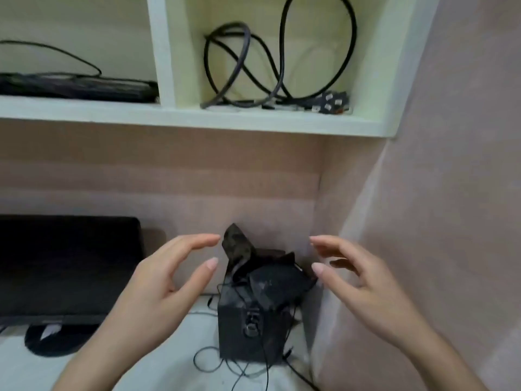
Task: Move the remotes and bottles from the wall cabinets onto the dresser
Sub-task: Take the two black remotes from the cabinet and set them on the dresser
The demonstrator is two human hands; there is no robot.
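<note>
Both hands hang low in the frame with nothing in them. The left grip (pixel 158 283) and right grip (pixel 363 286) are spread wide, fingers loosely curved and facing each other. They are on either side of a dark cloth (pixel 262 272) heaped on a black box (pixel 251 325), and neither touches it. The box stands on the pale top that I take to be the dresser (pixel 169 373), beside a dark monitor (pixel 64 266) at the left edge. What the task wants lies the other way, up in the wall cabinet (pixel 197 117) across the top of the frame, well above both grips. No bottle shows in either compartment. The right compartment holds looped black cables (pixel 253 66). In its lower right corner is a small dark piece with pale spots (pixel 332 103), which may be a remote or only cable plugs; the blur does not settle it. If it is a remote, it lies flat on the cabinet floor, its length roughly left to right, almost straight above the right grip, so that hand looks the nearer one and would have to rise and reach inward. The left compartment holds a long flat black device (pixel 79 87) with a thin cable over it, nearer the left grip. It looks too wide for a remote.
</note>
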